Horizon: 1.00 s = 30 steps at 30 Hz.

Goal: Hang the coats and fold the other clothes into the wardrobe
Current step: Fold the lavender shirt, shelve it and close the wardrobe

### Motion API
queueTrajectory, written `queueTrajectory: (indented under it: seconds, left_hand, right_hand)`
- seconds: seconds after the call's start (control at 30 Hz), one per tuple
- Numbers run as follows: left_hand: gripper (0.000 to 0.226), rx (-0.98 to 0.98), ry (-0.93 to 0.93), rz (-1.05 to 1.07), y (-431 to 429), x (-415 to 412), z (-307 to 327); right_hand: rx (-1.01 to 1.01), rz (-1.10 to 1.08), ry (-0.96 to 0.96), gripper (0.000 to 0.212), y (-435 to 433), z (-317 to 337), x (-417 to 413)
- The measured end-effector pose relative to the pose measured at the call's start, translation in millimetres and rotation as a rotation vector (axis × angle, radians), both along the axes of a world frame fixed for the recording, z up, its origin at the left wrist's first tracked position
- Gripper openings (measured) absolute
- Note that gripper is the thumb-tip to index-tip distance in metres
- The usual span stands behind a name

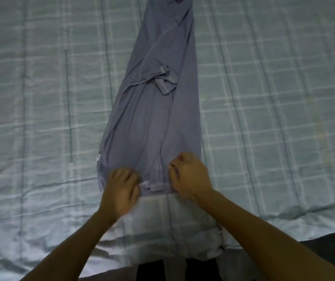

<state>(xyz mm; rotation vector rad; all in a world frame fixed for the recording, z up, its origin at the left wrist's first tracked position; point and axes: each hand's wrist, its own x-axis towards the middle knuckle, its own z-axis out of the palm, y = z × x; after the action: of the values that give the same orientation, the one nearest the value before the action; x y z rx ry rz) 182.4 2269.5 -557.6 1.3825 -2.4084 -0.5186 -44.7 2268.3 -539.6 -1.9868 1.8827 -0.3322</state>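
A long blue-grey garment (158,110) lies lengthwise on the bed, folded into a narrow strip, with a sleeve cuff (165,81) folded over its middle. Its far end runs out of the top of the view. My left hand (122,189) rests on the near hem at the left corner, fingers curled over the cloth and blurred. My right hand (188,175) is closed on the near hem at the right side. Both hands grip the hem edge close to me.
The bed is covered by a pale blue checked sheet (274,98), creased in places. Its near edge (284,220) falls away to a dark floor at the bottom right. A dark strip shows below between my arms.
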Motion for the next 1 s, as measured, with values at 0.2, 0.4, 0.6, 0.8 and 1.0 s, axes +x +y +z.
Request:
queueTrajectory:
  seconds: [0.2, 0.4, 0.6, 0.8, 1.0]
  left_hand:
    - [0.058, 0.472, -0.047, 1.027, -20, 4, 9]
    - [0.017, 0.353, 0.157, 0.589, -29, -23, 42]
    - [0.043, 0.424, -0.076, -0.184, -2, -78, 34]
    - [0.038, 0.081, -0.059, -0.154, 2, -55, 9]
    - [0.066, 0.073, -0.276, -0.335, -4, -45, -14]
  right_hand:
    - [0.073, 0.133, 0.051, 0.025, -1, -25, -2]
    - [0.070, 0.122, -0.090, 0.021, 5, -27, -15]
    - [-0.004, -0.253, -0.213, 0.019, 15, -18, -47]
    - [-0.095, -0.198, -0.211, 0.018, 21, -15, -53]
    - [-0.080, 0.387, -0.007, 0.061, 30, -34, -32]
